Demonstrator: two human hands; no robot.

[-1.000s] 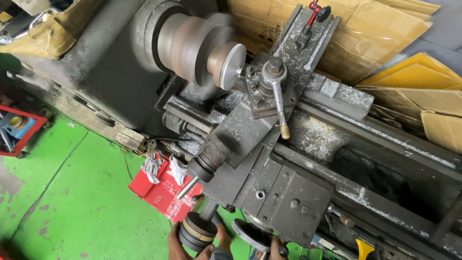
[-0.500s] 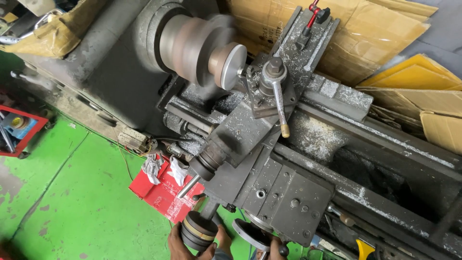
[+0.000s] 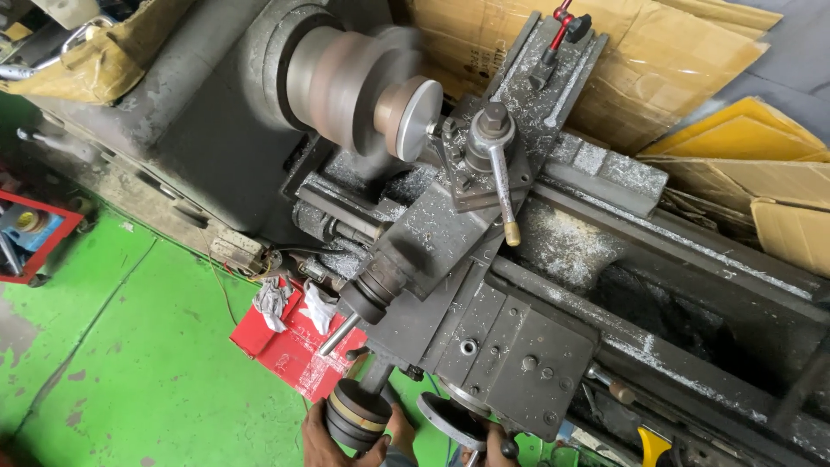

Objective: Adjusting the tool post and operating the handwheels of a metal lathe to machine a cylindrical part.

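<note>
Left hand (image 3: 333,437): bottom centre of frame, grip closed around a black handwheel knob (image 3: 356,415).
Right hand (image 3: 494,445): bottom edge, fingers on a round handwheel (image 3: 450,419); grip unclear.
Lathe chuck (image 3: 363,86): upper centre, blurred.

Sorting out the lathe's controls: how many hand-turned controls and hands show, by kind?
Dial knobs gripped by left hand: 1
Handwheels at right hand: 1
Brass-tipped levers: 1
Hands: 2
Total: 5

Spinning chuck (image 3: 363,91) blurred; both hands cut off.
</note>
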